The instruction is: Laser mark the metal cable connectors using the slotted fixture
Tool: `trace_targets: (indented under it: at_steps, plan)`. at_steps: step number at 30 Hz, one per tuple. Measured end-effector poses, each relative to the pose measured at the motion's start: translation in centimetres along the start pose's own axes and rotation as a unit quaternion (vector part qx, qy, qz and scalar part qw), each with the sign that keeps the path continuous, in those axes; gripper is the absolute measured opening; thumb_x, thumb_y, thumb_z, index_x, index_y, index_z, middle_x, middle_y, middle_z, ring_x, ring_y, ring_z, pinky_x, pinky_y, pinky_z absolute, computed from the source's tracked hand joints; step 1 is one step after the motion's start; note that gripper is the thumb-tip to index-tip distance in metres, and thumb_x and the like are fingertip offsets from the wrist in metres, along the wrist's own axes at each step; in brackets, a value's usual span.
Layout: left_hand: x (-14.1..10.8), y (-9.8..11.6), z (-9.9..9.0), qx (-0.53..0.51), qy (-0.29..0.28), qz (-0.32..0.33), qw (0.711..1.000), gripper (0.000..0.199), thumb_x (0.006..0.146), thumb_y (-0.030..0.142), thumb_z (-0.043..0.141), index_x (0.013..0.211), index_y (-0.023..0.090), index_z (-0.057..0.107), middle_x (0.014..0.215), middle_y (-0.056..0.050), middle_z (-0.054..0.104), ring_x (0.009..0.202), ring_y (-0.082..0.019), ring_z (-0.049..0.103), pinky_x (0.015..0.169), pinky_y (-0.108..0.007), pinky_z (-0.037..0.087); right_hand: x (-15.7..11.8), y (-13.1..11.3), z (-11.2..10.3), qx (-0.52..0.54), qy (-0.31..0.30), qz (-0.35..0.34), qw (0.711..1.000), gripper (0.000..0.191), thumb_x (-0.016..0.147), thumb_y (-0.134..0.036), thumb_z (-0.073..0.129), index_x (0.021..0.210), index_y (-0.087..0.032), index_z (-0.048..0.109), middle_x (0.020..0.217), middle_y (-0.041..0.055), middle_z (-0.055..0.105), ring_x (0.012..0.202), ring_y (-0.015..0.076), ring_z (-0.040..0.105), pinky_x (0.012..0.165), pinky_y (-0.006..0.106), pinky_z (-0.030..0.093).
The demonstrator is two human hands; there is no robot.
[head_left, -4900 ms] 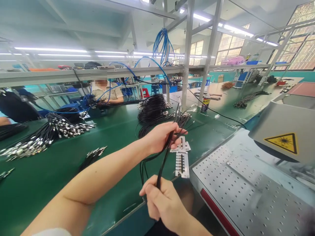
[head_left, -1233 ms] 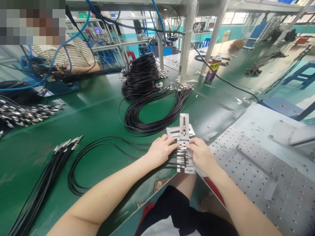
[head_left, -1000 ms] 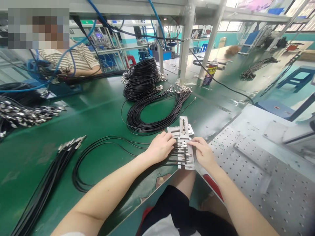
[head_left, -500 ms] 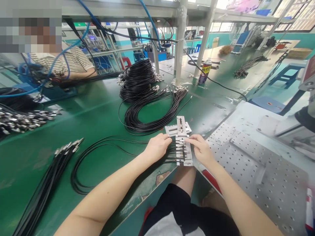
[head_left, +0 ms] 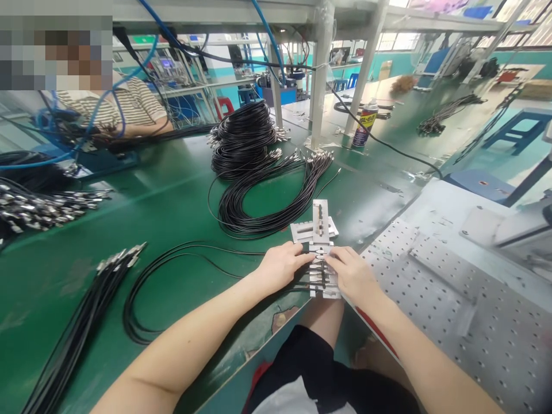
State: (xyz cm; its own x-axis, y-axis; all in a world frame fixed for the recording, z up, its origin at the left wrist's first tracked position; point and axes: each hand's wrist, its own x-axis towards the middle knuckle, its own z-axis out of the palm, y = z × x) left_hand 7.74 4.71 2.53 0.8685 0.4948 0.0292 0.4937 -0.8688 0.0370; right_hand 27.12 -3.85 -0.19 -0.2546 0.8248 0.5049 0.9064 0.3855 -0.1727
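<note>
A light metal slotted fixture (head_left: 331,291) lies across the front table edge, with several black cable ends and silver connectors (head_left: 318,277) side by side in its slots. My left hand (head_left: 280,267) is at its left side, fingers curled over the black cables (head_left: 224,249) and thumb reaching the upper slots. From the right, my right hand (head_left: 353,273) has its bent fingertips pressed together at a connector in the same upper slot area. The fingers partly hide that connector. Just beyond stands another metal block (head_left: 319,221) lying crosswise over a slotted plate (head_left: 302,231).
A looped cable bundle (head_left: 245,210) and stacked coils (head_left: 244,138) lie beyond the fixture. More cables (head_left: 81,322) are at left. A perforated metal plate (head_left: 431,310) sits at right, a spray can (head_left: 364,126) by the shelf posts. A co-worker in a striped shirt (head_left: 138,103) sits across.
My left thumb has stretched right onto the fixture's slots. My right fingers have bent and closed in on the connector, where one finger pointed before. The view has shifted slightly.
</note>
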Motion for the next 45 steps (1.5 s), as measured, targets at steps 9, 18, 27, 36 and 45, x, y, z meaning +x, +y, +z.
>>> trace_targets:
  at_steps: [9,18,27,36,45]
  plan:
    - [-0.7,1.5,-2.2,0.055,-0.007,-0.055,0.997,0.015,0.086,0.019,0.042,0.091,0.016,0.056,0.09,-0.008,0.057,0.084,-0.021,0.051,0.067,-0.033,0.039,-0.1,0.4,0.5,0.038,0.01,0.036,0.999,0.038,0.075,0.002,0.035,0.093,-0.016,0.063,0.097,0.0103,0.056,0.086,0.0213,0.05,0.074,0.038,0.05]
    - [-1.1,1.6,-1.9,0.013,-0.061,-0.084,0.994,0.013,0.086,0.016,0.041,0.082,0.015,0.053,0.083,-0.006,0.061,0.078,-0.019,0.057,0.061,-0.027,0.041,-0.3,0.4,0.8,0.14,0.033,0.118,0.982,0.043,0.069,0.003,0.032,0.09,-0.019,0.062,0.097,0.0071,0.053,0.093,0.0194,0.052,0.083,0.038,0.048]
    - [-0.9,1.3,-2.6,-0.031,-0.026,-0.127,0.991,0.022,0.091,0.023,0.03,0.092,0.019,0.052,0.095,-0.004,0.056,0.081,-0.017,0.057,0.059,-0.025,0.041,-0.9,0.3,-0.2,0.193,0.029,0.13,0.972,0.059,0.067,0.005,0.027,0.112,-0.024,0.052,0.109,0.0047,0.052,0.102,0.0163,0.051,0.089,0.036,0.045]
    - [-0.1,1.6,-1.9,-0.015,-0.083,-0.126,0.989,0.026,0.089,0.019,0.028,0.086,0.017,0.054,0.087,-0.007,0.057,0.081,-0.021,0.058,0.061,-0.031,0.045,-1.3,-0.1,-0.6,0.121,0.013,0.047,0.991,0.049,0.071,0.004,0.03,0.101,-0.022,0.058,0.106,0.0082,0.053,0.1,0.0193,0.052,0.084,0.038,0.048]
    - [0.2,1.4,-2.4,-0.023,-0.07,-0.106,0.992,0.024,0.087,0.016,0.031,0.089,0.017,0.055,0.087,-0.006,0.058,0.081,-0.019,0.056,0.064,-0.028,0.045,-1.2,0.0,-0.1,0.055,0.018,0.011,0.998,0.042,0.076,0.003,0.031,0.099,-0.017,0.06,0.102,0.011,0.053,0.096,0.0212,0.051,0.08,0.038,0.05]
